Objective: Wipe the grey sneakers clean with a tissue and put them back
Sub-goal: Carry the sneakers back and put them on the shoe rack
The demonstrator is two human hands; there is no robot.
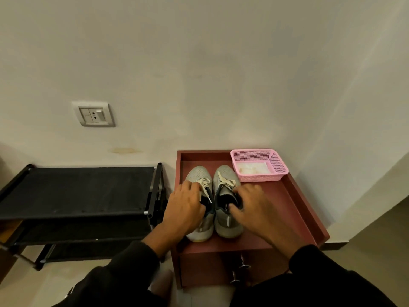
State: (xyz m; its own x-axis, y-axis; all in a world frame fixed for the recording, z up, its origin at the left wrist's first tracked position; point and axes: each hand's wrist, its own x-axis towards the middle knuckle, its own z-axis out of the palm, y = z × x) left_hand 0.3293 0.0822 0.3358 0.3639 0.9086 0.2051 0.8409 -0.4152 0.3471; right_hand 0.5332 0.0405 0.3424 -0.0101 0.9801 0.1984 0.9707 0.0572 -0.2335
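Two grey sneakers stand side by side, toes toward the wall, on a dark red cabinet top [287, 209]. My left hand [184, 204] lies over the left sneaker [198, 173], its fingers curled into the shoe's opening. My right hand [254, 207] covers the collar of the right sneaker [225, 220], with fingers hooked over its edge. White tissues [254, 168] lie inside a pink basket [277, 167] at the cabinet's back right corner.
A black shoe rack [77, 191] stands to the left of the cabinet, against the wall. A wall socket [94, 115] sits above the rack. The cabinet has raised side rims and drawer knobs [242, 265] on its front.
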